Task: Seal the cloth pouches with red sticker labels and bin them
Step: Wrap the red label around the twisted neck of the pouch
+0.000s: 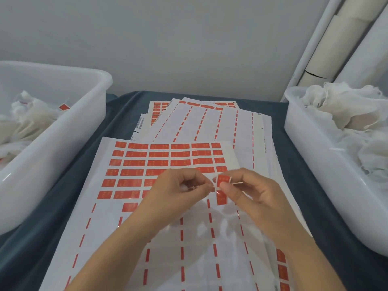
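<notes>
Hands meet over the middle of a glossy white sticker sheet (pixel 134 206) lying flat on a dark blue-grey cloth-covered table (pixel 37 238). The right hand (pixel 252 194) pinches a small red rectangular sticker (pixel 222 192) between thumb and forefinger, the sticker bent across its middle; the left hand (pixel 180 185) has its fingers curled in, fingertips pinching at the sticker's left edge, where something thin and pale shows, though I cannot tell whether it is a pouch. Rows of matte red rectangular labels fill the sheet's far half toward 12 o'clock, while the near half shows bare shiny backing with thin red dashed strips. More peeled sheets (pixel 210 122) fan out at 12 o'clock. At 9 o'clock stands a translucent white plastic tub (pixel 63 143) with rounded corners, holding crumpled gauzy white pouches (pixel 31 116), one bearing a red label. At 3 o'clock a matching tub (pixel 315 160) is heaped with fluffy, wrinkled white cloth pouches (pixel 344 110).
</notes>
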### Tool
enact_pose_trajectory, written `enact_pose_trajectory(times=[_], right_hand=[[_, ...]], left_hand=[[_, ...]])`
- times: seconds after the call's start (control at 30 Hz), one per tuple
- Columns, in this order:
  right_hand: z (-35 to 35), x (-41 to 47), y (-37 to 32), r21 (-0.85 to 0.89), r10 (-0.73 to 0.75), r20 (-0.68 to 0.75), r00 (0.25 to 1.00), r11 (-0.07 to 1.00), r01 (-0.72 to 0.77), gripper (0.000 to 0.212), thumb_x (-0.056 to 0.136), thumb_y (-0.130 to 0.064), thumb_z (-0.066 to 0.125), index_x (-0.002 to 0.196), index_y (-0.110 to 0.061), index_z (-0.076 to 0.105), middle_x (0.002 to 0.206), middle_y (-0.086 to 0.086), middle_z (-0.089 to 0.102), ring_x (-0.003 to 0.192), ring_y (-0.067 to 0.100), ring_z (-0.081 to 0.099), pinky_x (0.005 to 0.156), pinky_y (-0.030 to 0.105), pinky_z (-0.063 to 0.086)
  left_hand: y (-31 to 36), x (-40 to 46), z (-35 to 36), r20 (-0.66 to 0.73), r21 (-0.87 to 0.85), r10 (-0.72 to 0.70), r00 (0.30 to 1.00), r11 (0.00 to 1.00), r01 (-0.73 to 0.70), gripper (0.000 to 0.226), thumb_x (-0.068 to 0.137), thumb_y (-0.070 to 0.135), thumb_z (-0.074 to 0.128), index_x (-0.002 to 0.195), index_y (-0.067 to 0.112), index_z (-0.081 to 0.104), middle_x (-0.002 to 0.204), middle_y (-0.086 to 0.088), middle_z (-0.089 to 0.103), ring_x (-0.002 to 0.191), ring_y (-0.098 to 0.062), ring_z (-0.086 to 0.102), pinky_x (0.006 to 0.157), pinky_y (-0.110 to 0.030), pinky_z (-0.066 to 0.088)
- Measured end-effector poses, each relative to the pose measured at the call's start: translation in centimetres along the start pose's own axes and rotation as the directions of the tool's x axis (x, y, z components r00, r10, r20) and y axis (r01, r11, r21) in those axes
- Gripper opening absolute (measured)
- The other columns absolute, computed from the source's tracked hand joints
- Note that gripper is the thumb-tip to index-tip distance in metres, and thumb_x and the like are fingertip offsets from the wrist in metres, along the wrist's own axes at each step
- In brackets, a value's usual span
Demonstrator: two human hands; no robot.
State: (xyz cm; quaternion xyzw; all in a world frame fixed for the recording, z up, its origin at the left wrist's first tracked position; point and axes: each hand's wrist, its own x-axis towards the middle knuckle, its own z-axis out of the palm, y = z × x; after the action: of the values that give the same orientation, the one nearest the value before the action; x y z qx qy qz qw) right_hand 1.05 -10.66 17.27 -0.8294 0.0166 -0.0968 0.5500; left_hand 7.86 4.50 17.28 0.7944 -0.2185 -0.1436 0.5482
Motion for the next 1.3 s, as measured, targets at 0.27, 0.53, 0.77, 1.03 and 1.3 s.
enact_pose_trajectory(times=[0.27, 0.53, 0.77, 1.03, 1.3], right_hand=[[0.0, 0.1, 0.7, -0.017, -0.001, -0.053, 0.999, 1.0, 0.0, 0.02, 0.069, -0.047, 0.057, 0.083, -0.033, 0.062, 0.09, -0.025, 0.066, 0.087, -0.002, 0.064, 0.079, 0.008, 0.049], [0.2, 0.2, 0.6, -0.028, -0.024, -0.041, 0.999, 0.999, 0.023, 0.015, 0.071, -0.043, 0.058, 0.082, -0.035, 0.061, 0.09, -0.027, 0.066, 0.082, -0.004, 0.064, 0.073, 0.005, 0.048], [0.3, 0.3, 0.6, -0.054, -0.053, -0.046, 0.998, 0.997, 0.051, 0.015, 0.07, -0.045, 0.057, 0.081, -0.036, 0.059, 0.087, -0.028, 0.065, 0.08, -0.004, 0.064, 0.072, 0.004, 0.047], [0.4, 0.2, 0.6, -0.073, -0.072, -0.058, 0.996, 0.995, 0.068, 0.02, 0.07, -0.049, 0.055, 0.085, -0.039, 0.061, 0.087, -0.027, 0.066, 0.082, -0.005, 0.064, 0.072, 0.005, 0.048], [-0.5, 0.6, -0.1, 0.094, 0.08, -0.022, 0.997, 0.993, -0.078, 0.034, 0.065, -0.048, 0.059, 0.098, -0.041, 0.06, 0.09, -0.03, 0.065, 0.08, -0.003, 0.064, 0.06, 0.006, 0.048]], left_hand=[[0.1, -0.1, 0.0, -0.001, -0.009, -0.005, 1.0, 1.0, 0.005, 0.019, 0.078, 0.028, 0.068, 0.061, 0.036, 0.064, 0.063, 0.031, 0.062, 0.07, 0.017, 0.055, 0.049, 0.003, 0.037], [0.4, -0.2, 0.0, -0.011, -0.035, -0.026, 1.0, 0.999, 0.025, 0.021, 0.079, 0.027, 0.068, 0.061, 0.036, 0.064, 0.062, 0.029, 0.062, 0.069, 0.015, 0.055, 0.049, 0.002, 0.039], [0.6, -0.3, 0.0, -0.028, -0.067, -0.079, 0.996, 0.995, 0.077, 0.018, 0.078, 0.029, 0.068, 0.061, 0.034, 0.065, 0.062, 0.027, 0.062, 0.067, 0.014, 0.055, 0.046, -0.001, 0.04], [0.7, -0.4, 0.1, -0.037, -0.072, -0.113, 0.993, 0.991, 0.11, 0.015, 0.075, 0.03, 0.069, 0.061, 0.033, 0.067, 0.061, 0.024, 0.063, 0.064, 0.012, 0.056, 0.048, -0.005, 0.04], [1.2, -0.4, -0.7, -0.055, -0.351, -0.224, 0.973, 0.917, 0.191, 0.017, 0.057, 0.034, 0.067, 0.066, 0.019, 0.07, 0.051, 0.015, 0.062, 0.044, 0.008, 0.053, 0.042, -0.004, 0.038]])
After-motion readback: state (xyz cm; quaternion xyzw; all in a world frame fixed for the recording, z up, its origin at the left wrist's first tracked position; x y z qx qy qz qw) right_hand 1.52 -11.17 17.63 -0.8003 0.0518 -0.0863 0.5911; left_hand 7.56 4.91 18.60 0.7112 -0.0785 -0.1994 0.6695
